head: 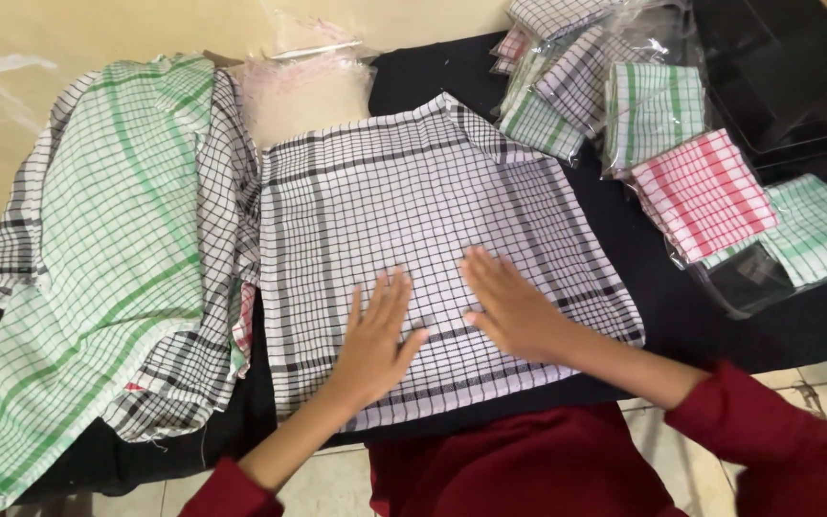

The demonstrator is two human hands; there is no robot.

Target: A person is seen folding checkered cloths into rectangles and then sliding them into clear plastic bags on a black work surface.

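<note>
hands lay flat on cloth when i looked down through the head camera. my left hand (375, 335) rested open, palm down, fingers spread, on the lower middle of the black-checked white cloth (433, 230). my right hand (509, 306) was open too, palm down, just beside the left one and not touching it, fingers pointing toward the upper left of the frame. neither hand gripped anything.

the cloth was spread out in the centre of the frame on a black table cover (710, 316), its near edge close to my dark red sleeves. at the left of the frame a heap of unfolded cloths (117, 258) lay piled, green-checked on top and black-checked beneath, its edge touching the left side of the spread cloth. above the cloth, toward the upper middle, i saw a crumpled clear plastic bag (303, 86). at the upper right lay folded cloths in clear wrappers: a green-checked one (653, 110), a red-checked one (701, 191) and another pale green one (820, 225) at the right edge, well apart from my hands.
</note>
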